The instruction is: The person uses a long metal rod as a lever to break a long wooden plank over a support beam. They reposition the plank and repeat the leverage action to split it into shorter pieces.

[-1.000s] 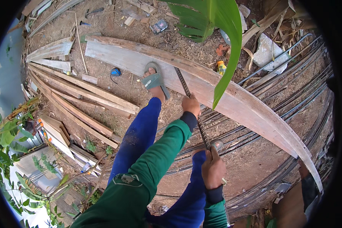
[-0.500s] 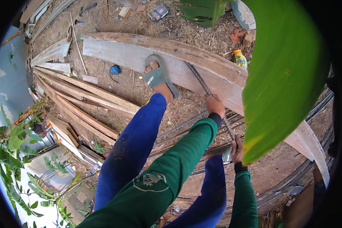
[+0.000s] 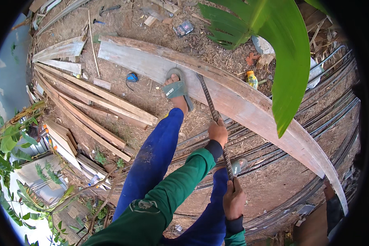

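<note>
A dark ribbed steel bar (image 3: 208,96) slants across the middle, its far end against the long plank (image 3: 225,88) by the timber strip along its far edge. My left hand (image 3: 218,133) is closed around the bar partway along. Nearer me, my right hand (image 3: 233,201) grips its lower end. My left foot, in a grey-green slide sandal (image 3: 176,88), presses on the plank beside the bar's tip. The other sandal (image 3: 238,166) shows partly beyond my right hand.
Many long steel rods (image 3: 270,151) run under and beside the plank. Lumber pieces (image 3: 96,100) lie at left, near a blue tape measure (image 3: 131,77). A big green leaf (image 3: 293,61) hangs over the right side. A yellow bottle (image 3: 252,79) stands behind the plank.
The bar stands steeper in view, and both hands have moved lower and leftward with it, still gripping. The view has shifted, and the leaf covers less of the plank.
</note>
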{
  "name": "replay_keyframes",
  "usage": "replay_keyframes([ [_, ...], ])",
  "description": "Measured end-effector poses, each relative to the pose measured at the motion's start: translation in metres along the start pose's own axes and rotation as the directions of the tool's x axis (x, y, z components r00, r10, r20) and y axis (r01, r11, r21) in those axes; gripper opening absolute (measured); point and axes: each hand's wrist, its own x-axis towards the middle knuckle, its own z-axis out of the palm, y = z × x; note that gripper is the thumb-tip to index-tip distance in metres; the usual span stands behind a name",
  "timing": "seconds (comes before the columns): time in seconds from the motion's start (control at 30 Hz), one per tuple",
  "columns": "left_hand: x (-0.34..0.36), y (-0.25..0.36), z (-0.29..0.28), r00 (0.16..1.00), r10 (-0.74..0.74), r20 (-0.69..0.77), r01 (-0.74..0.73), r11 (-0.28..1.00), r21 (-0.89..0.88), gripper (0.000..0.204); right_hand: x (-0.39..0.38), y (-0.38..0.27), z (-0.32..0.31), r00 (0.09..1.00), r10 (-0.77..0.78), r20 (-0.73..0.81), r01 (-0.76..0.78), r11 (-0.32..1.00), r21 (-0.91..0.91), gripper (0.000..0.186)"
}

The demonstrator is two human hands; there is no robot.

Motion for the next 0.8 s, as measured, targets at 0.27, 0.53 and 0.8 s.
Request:
replay_keyframes([
  [0.27,0.043,0.020,0.010,0.998,-0.026,0.055,0.030,0.997,-0.076,0.029,0.060,0.019,0.023,0.966,-0.230,-0.117,0.235,0.971,0.032,0.028],
  [0.53,0.096,-0.047,0.067,0.999,0.027,0.022,-0.025,0.997,-0.080,0.052,0.199,0.143,0.094,0.933,-0.357,-0.046,0.356,0.899,0.255,0.033],
  [0.8,0.015,-0.005,-0.012,0.999,-0.001,0.033,0.002,1.000,-0.013,0.033,0.017,0.043,0.042,0.934,-0.347,-0.088,0.355,0.927,0.117,0.030],
])
